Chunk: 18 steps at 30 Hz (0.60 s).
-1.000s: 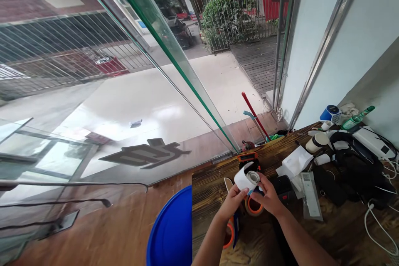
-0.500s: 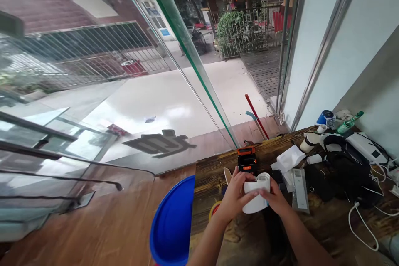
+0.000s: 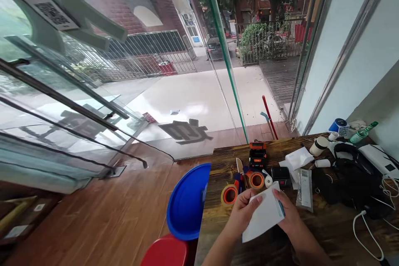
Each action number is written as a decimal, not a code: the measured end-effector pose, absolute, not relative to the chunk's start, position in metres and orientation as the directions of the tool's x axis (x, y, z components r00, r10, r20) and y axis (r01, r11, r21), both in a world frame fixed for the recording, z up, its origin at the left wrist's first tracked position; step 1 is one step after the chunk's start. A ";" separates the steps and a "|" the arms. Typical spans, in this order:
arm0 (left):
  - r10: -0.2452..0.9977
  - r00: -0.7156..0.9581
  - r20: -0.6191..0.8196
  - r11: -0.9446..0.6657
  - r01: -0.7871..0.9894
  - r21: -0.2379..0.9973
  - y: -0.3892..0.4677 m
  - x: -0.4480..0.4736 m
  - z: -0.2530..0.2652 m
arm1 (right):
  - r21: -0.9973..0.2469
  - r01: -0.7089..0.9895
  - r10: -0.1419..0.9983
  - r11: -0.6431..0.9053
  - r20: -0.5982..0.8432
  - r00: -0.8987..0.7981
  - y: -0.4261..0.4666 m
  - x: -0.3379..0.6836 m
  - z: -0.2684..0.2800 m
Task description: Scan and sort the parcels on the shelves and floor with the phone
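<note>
Over the front of the wooden table [image 3: 224, 220], a white sheet of paper [image 3: 264, 216] is stretched between my two hands. My left hand [image 3: 245, 212] pinches its left edge, thumb on top. At the right edge my right hand [image 3: 288, 212] grips the sheet, beside a blue mark or strip. Just beyond lie a small white roll [image 3: 268, 181], an orange-cored tape roll [image 3: 257, 180] and a yellowish tape roll [image 3: 230, 194]. A knife [image 3: 240, 166] lies by the tape rolls. Behind them stands a black and orange device [image 3: 257, 156], its lid raised.
A black box [image 3: 281, 176], white papers [image 3: 298, 158], a bagged item [image 3: 305, 187], a cup [image 3: 318, 146], headphones [image 3: 343, 151] and a white cable [image 3: 363, 232] crowd the table's right. A blue tub [image 3: 187, 205] and red stool [image 3: 165, 251] stand left, near a glass door [image 3: 227, 66].
The view has shifted left, bringing the red stool into sight. The paper, bunched near a white roll before, now hangs flatter and tilted between my hands.
</note>
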<state>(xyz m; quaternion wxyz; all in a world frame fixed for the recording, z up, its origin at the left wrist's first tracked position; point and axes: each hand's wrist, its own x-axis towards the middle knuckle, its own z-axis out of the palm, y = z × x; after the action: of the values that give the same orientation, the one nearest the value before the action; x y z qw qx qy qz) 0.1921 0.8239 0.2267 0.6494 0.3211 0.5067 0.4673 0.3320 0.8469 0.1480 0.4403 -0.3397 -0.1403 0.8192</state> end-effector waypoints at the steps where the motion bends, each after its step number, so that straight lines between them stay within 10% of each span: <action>1: 0.931 0.057 -0.360 0.361 -0.274 0.891 0.815 0.191 0.228 | -0.540 -0.632 0.826 -0.556 -0.447 -0.344 0.840 0.331 0.150; 18: 0.965 0.062 -0.254 0.252 0.034 0.967 0.656 0.060 0.184 | -0.905 -0.286 0.891 -0.314 -0.385 0.240 0.695 0.233 0.105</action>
<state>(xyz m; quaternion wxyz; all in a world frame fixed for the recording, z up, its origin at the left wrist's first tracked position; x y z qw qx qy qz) 0.0604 0.6562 0.1836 0.5695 0.4548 0.5493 0.4088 0.2329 0.6954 0.1047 0.5256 -0.5861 -0.2581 0.5600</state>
